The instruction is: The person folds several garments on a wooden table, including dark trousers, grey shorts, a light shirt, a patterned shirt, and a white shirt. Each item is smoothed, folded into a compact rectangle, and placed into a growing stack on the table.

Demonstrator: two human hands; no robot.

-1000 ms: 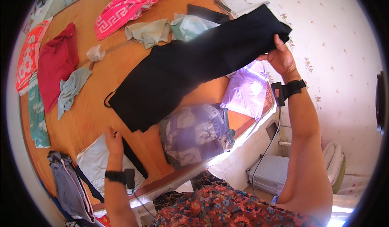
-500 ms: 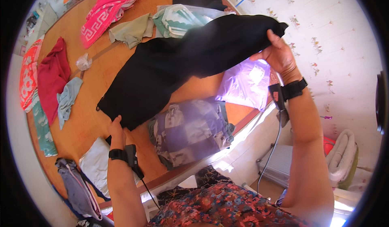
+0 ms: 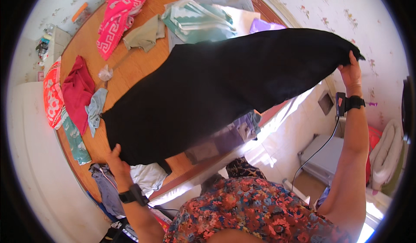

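A pair of black trousers (image 3: 203,78) is stretched out lengthwise above the table, sloping from the lower left up to the right. My left hand (image 3: 118,163) grips the wider end near its lower corner, thumb on top. At the far right my right hand (image 3: 352,75) pinches the narrow end, which hangs close to the wall. Below the cloth, a grey-and-purple checked bundle (image 3: 216,146) is partly covered. A white cloth (image 3: 147,178) lies just beside my left hand.
The wooden table (image 3: 125,76) bears a pink towel (image 3: 121,19), a beige cloth (image 3: 146,35), a green-and-white packet (image 3: 197,19), a dark red garment (image 3: 78,91) and a light blue cloth (image 3: 96,108). On the right are a silver suitcase (image 3: 323,154) and a rolled blanket (image 3: 387,154).
My right hand has moved outward to the right and a little lower, pulling the trousers straighter and wider. The left hand is slightly lower. The checked bundle is now mostly covered.
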